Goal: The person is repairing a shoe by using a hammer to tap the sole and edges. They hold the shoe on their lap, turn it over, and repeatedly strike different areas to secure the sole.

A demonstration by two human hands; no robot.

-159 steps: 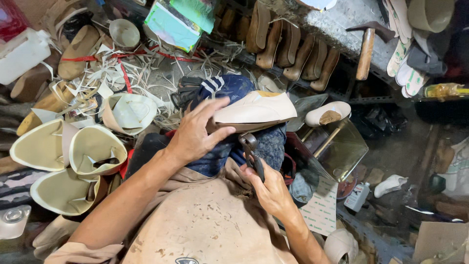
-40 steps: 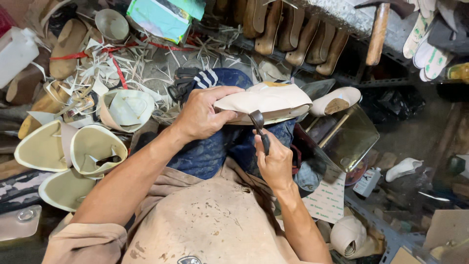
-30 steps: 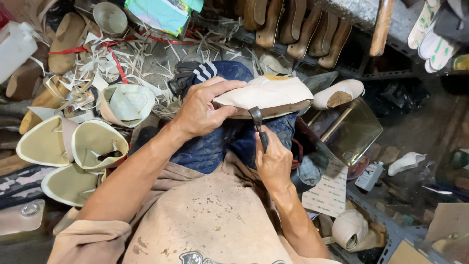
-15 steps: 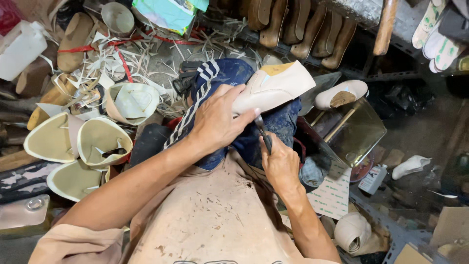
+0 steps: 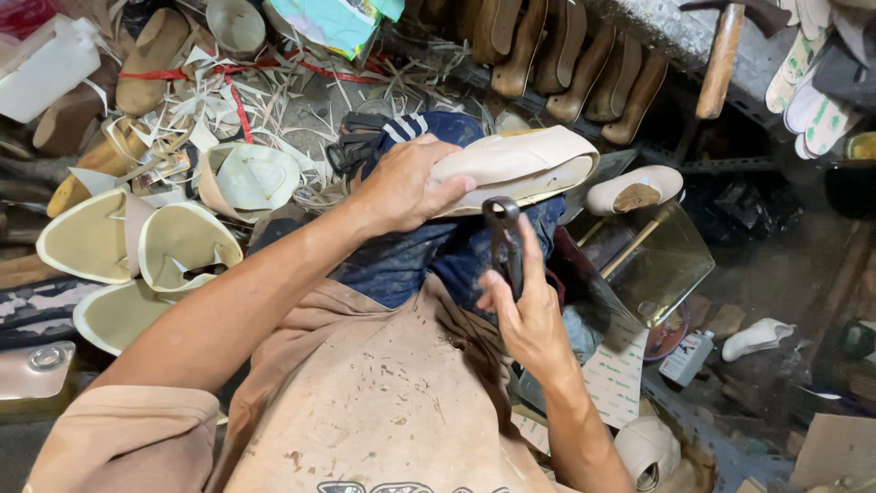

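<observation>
— One shoe [image 5: 516, 169] is what I have, a cream one on its wooden form. It lies across my knee, sole side up, and my left hand [image 5: 406, 187] is wrapped around its heel end to keep it down.

— And your other hand?

— My right hand [image 5: 525, 310] is closed tight on the dark pincers [image 5: 505, 242]. Their head is right at the shoe's near edge. I can't tell if they are biting the cream skin or only touching it.

— How much is done?

— I think the top is mostly pulled over already, since the skin sits smooth along the side. The edge near the pincers looks like what's left (that's my guess).

— What's around you?

— Just past the shoe, a lot of strips [image 5: 274, 100] lie on the floor. By my left arm sit some cream shoe tops [image 5: 137, 242] with no soles yet. Up on the ledge hangs a hammer [image 5: 721, 46].
</observation>
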